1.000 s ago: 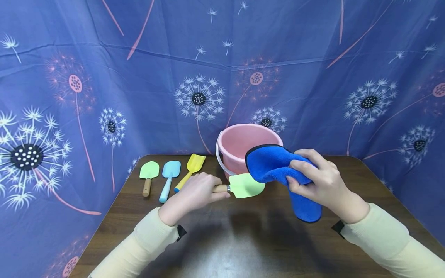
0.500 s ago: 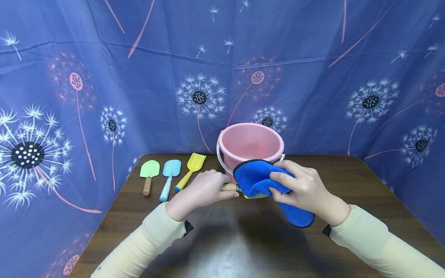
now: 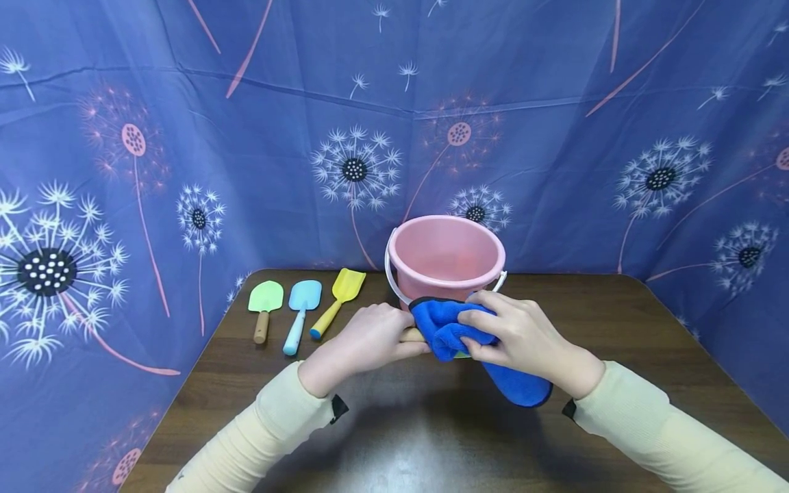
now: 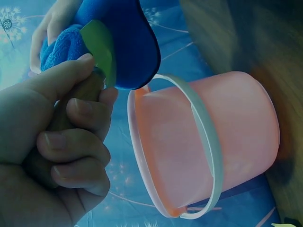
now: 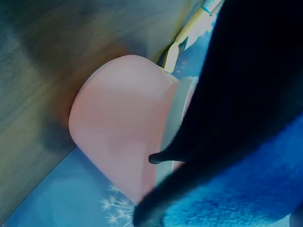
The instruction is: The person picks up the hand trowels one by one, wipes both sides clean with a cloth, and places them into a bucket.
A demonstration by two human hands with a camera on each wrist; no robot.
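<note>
My left hand [image 3: 376,335] grips the wooden handle of a toy shovel [image 4: 102,47], fingers curled round it in the left wrist view. Its light green blade is mostly covered by a blue cloth [image 3: 518,383] with a black edge. My right hand [image 3: 511,332] holds the cloth bunched over the blade, and the cloth's lower end hangs down. Both hands are in front of a pink bucket [image 3: 425,263] with a white handle. In the right wrist view the cloth [image 5: 246,189] fills the right side and hides the right hand.
Left on the brown wooden table [image 3: 296,424] lie a green shovel [image 3: 265,301], a blue shovel [image 3: 302,308] and a yellow shovel [image 3: 345,287] in a row. A blue dandelion-print curtain [image 3: 265,137] hangs behind the table and at both sides.
My right hand has moved left and down with the cloth, which now wraps over the green blade that was bare before. The left hand has shifted slightly right with the shovel.
</note>
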